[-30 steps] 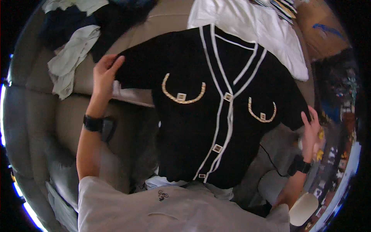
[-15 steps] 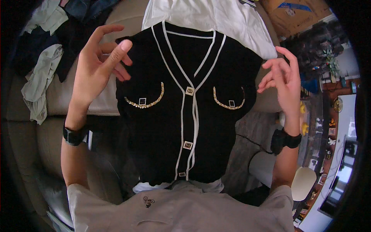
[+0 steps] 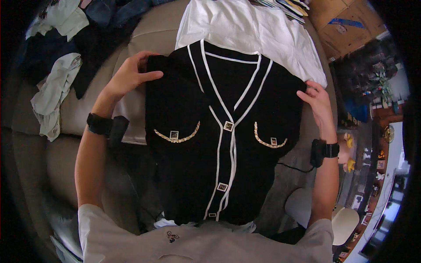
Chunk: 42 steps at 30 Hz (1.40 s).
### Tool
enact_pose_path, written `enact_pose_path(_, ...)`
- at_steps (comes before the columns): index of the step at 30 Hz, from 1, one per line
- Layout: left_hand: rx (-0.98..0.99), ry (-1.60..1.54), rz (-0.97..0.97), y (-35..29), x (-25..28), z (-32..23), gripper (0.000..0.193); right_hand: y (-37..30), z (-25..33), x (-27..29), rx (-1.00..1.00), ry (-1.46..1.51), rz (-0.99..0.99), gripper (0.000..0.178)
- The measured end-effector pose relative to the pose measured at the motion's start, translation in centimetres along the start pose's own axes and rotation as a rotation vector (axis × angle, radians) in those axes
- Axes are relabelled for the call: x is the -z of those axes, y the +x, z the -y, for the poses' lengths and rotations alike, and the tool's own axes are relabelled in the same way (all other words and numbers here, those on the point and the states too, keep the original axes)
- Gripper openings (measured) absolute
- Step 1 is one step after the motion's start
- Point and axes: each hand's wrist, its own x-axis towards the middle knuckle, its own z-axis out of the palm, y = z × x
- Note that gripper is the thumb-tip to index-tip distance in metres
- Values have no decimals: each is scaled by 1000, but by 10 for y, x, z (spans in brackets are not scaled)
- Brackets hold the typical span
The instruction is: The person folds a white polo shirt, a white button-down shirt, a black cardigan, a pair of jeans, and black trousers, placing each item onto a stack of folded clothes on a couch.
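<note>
A black short-sleeved cardigan (image 3: 188, 114) with white trim, square buttons and two curved gold-coloured chain trims lies spread out in front of me, its neck pointing away. At its left shoulder edge is my left hand (image 3: 127, 78), thumb lying over the fabric and fingers curled at the sleeve's outer edge. My right hand (image 3: 318, 101) pinches the opposite sleeve edge between thumb and fingers. Part of the fingertips on both sides is hidden by the cloth. Beneath the collar end, a white garment (image 3: 232, 22) lies on the sofa.
A grey-brown leather sofa (image 3: 26, 153) fills the left and back. Heaped dark and pale clothes (image 3: 57, 96) lie at far left. Folded clothes (image 3: 287, 8) and a cardboard box (image 3: 351, 19) are at back right. A white rounded seat (image 3: 344, 223) stands at lower right, near a cable.
Both hands have come down from above the garment onto its two sleeve edges and closed there. The cardigan appears lower and farther right in view.
</note>
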Motion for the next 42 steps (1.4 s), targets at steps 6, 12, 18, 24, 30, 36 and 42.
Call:
enact_pose_path(6,-21,-217,-107,4,-4,5,37,6,14,-10,29,68,49,48)
enact_pose_path(12,4,-132,-259,2,-13,19,32,8,-4,-10,128,0,-39,42)
enact_pose_path(18,28,209,-533,-1,-32,15,35,1,-8,-24,302,-543,-253,50)
enact_pose_path(24,-7,136,-812,-83,-57,14,36,-104,-18,-11,322,-402,-586,41)
enact_pose_path(30,516,-741,-247,-183,-139,27,40,-223,-104,-53,-297,391,-98,27)
enact_pose_path(36,218,-997,-206,-201,-141,37,27,-244,-127,-66,-471,838,118,27)
enact_pose_path(42,409,-963,-326,-200,-151,5,19,-254,-104,-69,-311,926,169,29)
